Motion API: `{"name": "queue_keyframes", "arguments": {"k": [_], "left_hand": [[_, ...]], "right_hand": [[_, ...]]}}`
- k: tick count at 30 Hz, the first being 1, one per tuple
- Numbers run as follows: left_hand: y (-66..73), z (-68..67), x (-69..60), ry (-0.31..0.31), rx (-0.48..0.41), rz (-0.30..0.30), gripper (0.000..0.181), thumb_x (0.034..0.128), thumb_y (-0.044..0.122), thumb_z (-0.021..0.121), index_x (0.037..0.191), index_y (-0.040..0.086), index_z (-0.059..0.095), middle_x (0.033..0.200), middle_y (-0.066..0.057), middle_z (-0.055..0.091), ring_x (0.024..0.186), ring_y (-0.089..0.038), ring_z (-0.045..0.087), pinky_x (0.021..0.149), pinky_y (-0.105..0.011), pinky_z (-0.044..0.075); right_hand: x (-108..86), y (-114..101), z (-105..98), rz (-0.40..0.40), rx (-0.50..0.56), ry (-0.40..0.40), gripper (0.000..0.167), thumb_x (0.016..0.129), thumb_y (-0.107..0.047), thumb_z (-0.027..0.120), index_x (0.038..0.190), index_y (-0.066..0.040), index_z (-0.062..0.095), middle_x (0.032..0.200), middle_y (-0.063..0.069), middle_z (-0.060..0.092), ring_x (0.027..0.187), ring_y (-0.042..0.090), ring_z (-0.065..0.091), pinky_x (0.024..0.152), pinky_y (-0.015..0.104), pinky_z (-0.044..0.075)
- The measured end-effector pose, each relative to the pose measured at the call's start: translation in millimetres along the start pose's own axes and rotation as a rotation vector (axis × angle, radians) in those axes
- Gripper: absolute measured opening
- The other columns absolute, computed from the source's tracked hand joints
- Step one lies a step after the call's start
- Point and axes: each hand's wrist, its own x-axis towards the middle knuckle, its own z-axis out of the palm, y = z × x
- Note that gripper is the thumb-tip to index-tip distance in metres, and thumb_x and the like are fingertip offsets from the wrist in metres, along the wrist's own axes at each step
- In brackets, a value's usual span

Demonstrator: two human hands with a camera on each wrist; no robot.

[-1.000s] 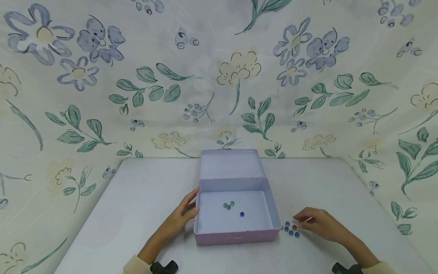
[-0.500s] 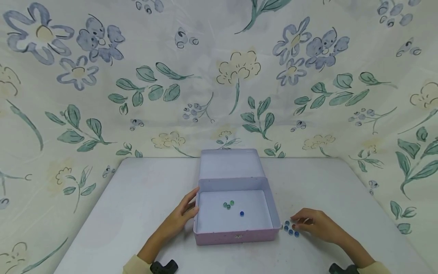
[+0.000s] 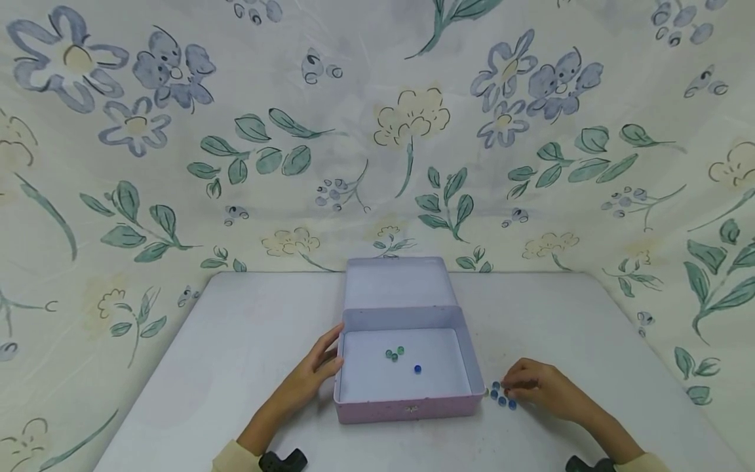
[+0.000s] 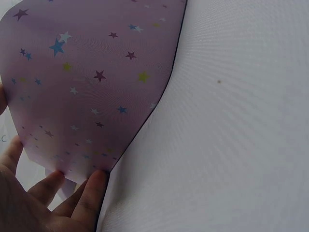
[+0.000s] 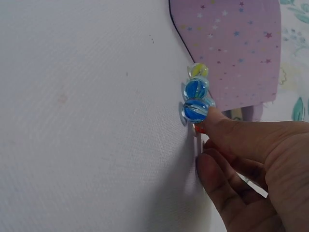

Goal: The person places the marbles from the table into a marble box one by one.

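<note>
A lilac tin box (image 3: 377,412) stands with its lid raised. Inside lie a few green marbles (image 3: 394,357) and one dark blue marble (image 3: 417,369). My left hand (image 3: 305,380) rests its fingertips against the box's left outer wall, which is star-printed in the left wrist view. To the right of the box, my right hand (image 3: 547,388) pinches an orange-red marble (image 5: 199,128) between thumb and fingers, mostly hidden by them. Beside those fingertips several blue marbles (image 3: 502,400) sit on the table, with a yellow marble (image 5: 199,70) nearest the box.
The raised lid (image 3: 401,282) leans back behind the box. A white table (image 3: 259,314) carries everything, and a floral cloth (image 3: 354,131) hangs behind and around it. Dark wrist mounts (image 3: 283,460) show at both sleeves.
My right hand has shifted slightly left, and its thumb and fingers have closed over the orange-red marble, which was in plain sight a second ago. The left hand and box stay put.
</note>
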Motion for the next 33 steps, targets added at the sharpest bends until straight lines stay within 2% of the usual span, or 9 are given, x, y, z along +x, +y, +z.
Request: {"name": "queue_keyframes", "arguments": {"k": [6,11,18,26,33], "left_hand": [[0.0,0.0,1.3,-0.002,0.019,0.012,0.063,0.1054,0.019,0.047,0.161,0.018,0.017,0.167,-0.02,0.012,0.145,-0.055,0.027,0.11,-0.068,0.035],[0.9,0.1,1.7,0.008,0.018,0.001,0.063,0.1051,0.019,0.048,0.161,0.02,0.018,0.167,-0.018,0.013,0.145,-0.054,0.028,0.111,-0.067,0.035],[-0.6,0.1,0.7,-0.005,0.009,0.016,0.063,0.1052,0.02,0.047,0.161,0.017,0.017,0.167,-0.02,0.012,0.145,-0.056,0.026,0.11,-0.069,0.034],[0.3,1.0,0.2,-0.008,0.003,0.001,0.063,0.1055,0.019,0.047,0.161,0.02,0.017,0.167,-0.018,0.011,0.145,-0.055,0.026,0.111,-0.069,0.033],[2.1,0.6,-0.1,-0.005,-0.006,-0.003,0.063,0.1054,0.02,0.047,0.161,0.02,0.017,0.167,-0.018,0.011,0.146,-0.055,0.026,0.111,-0.069,0.033]], "right_hand": [[-0.7,1.3,-0.7,-0.026,-0.03,0.017,0.013,0.09,-0.012,0.073,0.102,-0.009,0.077,0.1,0.001,0.07,0.091,0.002,0.065,0.075,0.02,0.056],[0.1,2.6,-2.8,0.038,-0.057,0.028,0.013,0.091,-0.019,0.072,0.103,-0.015,0.075,0.099,-0.004,0.074,0.089,0.005,0.068,0.075,0.02,0.056],[2.3,2.9,-9.1,0.14,-0.04,0.024,0.017,0.092,-0.02,0.071,0.106,-0.012,0.076,0.103,0.0,0.076,0.094,-0.004,0.066,0.079,0.019,0.057],[3.2,-3.7,-16.6,0.102,0.002,0.031,0.019,0.091,-0.016,0.072,0.108,-0.008,0.074,0.104,0.006,0.076,0.093,-0.001,0.068,0.08,0.019,0.057],[14.2,-16.7,-30.6,0.074,0.068,0.015,0.02,0.092,-0.004,0.069,0.111,-0.001,0.072,0.107,0.017,0.073,0.094,-0.006,0.066,0.081,0.017,0.057]]}}
